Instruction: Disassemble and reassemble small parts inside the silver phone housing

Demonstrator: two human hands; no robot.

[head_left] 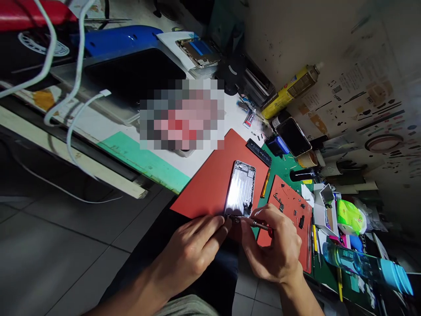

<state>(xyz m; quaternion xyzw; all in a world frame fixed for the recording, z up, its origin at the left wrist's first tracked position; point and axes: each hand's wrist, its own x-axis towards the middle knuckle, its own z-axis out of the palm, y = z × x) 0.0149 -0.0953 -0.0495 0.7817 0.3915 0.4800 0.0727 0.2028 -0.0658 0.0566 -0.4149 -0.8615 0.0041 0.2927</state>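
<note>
An opened phone housing [241,188] with a bright bare metal inside lies on the red-orange mat, its lower end towards me. My left hand [200,245] is closed, with thumb and fingers pinching at the housing's lower left corner. Between my two hands' fingertips, at that lower edge, sits a small dark part [235,219], too small to name. My right hand [278,241] is closed around a slim screwdriver [259,224] with a metal shaft and a reddish handle end. The screwdriver's tip is hidden by the fingers near the lower right corner.
A second red mat [285,197] holds several small phone parts. Beside the housing lie a black battery [258,151] and a golden screwdriver [265,182]. A blue bottle [365,265] lies at right. White cables [79,61] hang at left; a patch is pixelated.
</note>
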